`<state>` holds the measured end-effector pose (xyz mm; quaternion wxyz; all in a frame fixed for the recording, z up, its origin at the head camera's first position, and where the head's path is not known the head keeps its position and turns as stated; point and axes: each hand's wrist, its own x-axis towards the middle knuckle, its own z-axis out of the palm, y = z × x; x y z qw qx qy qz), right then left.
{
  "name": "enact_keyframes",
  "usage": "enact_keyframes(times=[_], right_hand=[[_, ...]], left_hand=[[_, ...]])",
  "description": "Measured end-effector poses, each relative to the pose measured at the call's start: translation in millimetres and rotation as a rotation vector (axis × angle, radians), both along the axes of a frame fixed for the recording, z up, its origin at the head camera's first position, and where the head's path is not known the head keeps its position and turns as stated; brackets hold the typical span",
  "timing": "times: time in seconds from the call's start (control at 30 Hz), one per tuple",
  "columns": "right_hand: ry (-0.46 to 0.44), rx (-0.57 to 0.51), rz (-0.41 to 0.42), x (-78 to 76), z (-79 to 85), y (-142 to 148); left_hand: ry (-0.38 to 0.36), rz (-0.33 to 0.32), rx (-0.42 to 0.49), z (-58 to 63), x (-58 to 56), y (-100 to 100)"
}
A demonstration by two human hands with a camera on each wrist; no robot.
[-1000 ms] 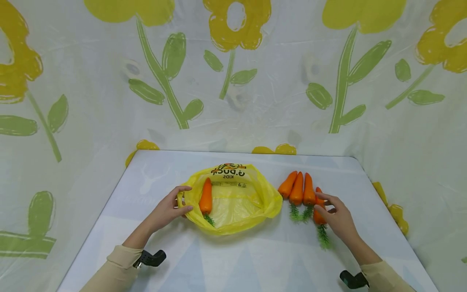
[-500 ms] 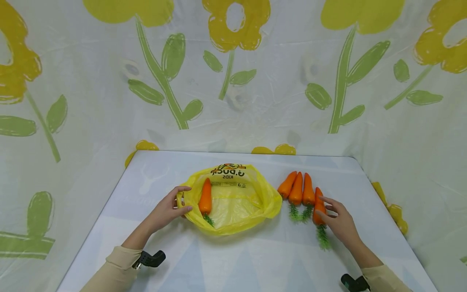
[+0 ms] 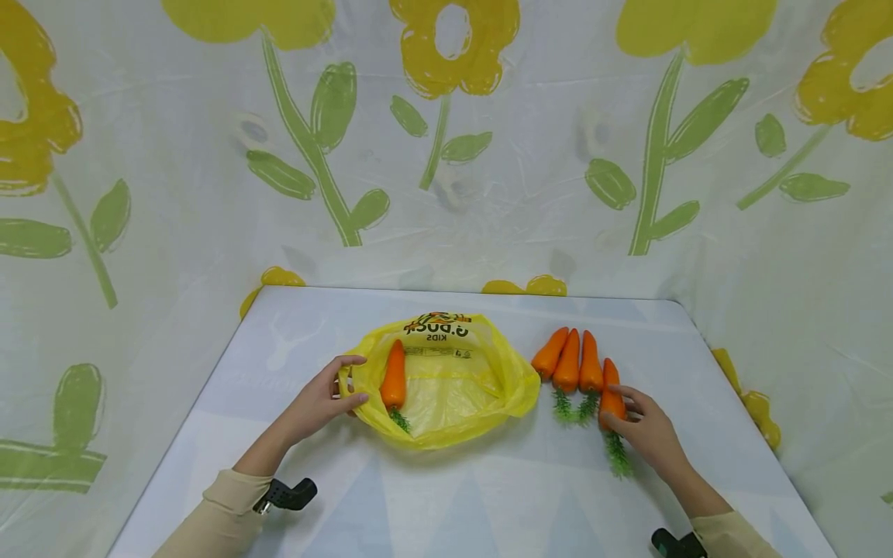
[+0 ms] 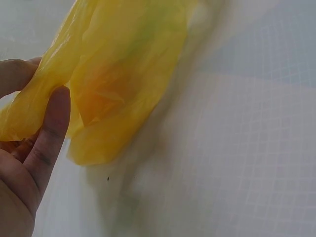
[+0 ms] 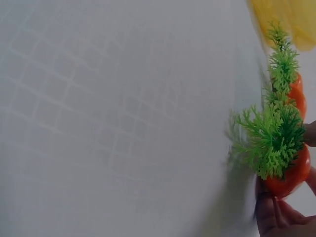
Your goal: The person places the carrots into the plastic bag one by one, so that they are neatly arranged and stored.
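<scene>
A yellow plastic bag (image 3: 446, 395) lies with its mouth spread wide, printed inside, and one orange carrot (image 3: 394, 380) with green leaves rests inside near its left edge. My left hand (image 3: 331, 391) grips the bag's left rim; in the left wrist view bag film (image 4: 59, 74) passes between thumb and fingers. To the right of the bag, my right hand (image 3: 649, 426) holds the rightmost carrot (image 3: 611, 399) between thumb and fingers. The right wrist view shows that carrot end-on, its leafy top (image 5: 276, 138) toward the camera and fingers (image 5: 271, 212) along its side.
Three carrots (image 3: 568, 364) lie side by side between the bag and my right hand, tips pointing away. Everything is on a pale patterned table (image 3: 446, 504). A flower-printed cloth (image 3: 530, 186) hangs behind and at both sides.
My right hand has come down slightly beside the rightmost carrot, and its thumb and fingers have closed round it. The left hand and the bag stay as they were.
</scene>
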<state>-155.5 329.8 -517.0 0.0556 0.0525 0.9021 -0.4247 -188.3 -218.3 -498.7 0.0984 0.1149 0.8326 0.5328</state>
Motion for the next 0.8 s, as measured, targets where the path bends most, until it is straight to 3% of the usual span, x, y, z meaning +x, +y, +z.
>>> enact_keyframes(times=[0.8], right_hand=[[0.032,0.079,-0.064,3.4,-2.6,15]], left_hand=[[-0.009,0.003,0.0,-0.5,1.0,-2]])
